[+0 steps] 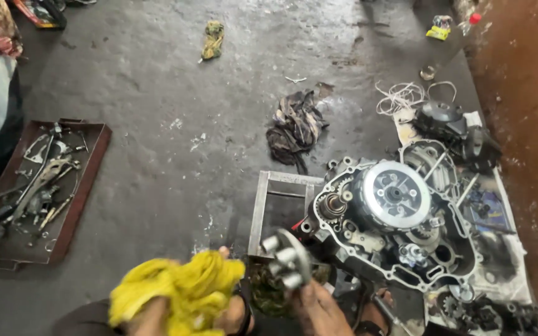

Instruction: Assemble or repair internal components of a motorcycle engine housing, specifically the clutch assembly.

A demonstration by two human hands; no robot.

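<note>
**One head view, looking down**

The single camera sits above the floor, tilted steeply forward. The engine lies close, lower right; the tray is left of it, rags beyond it.

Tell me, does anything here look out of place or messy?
Yes. A dark rag lies crumpled on the bare floor, away from the work, and a smaller yellowish rag lies farther off. Loose white wire is tangled near the open engine. The engine itself looks stripped down, not damaged.
</note>
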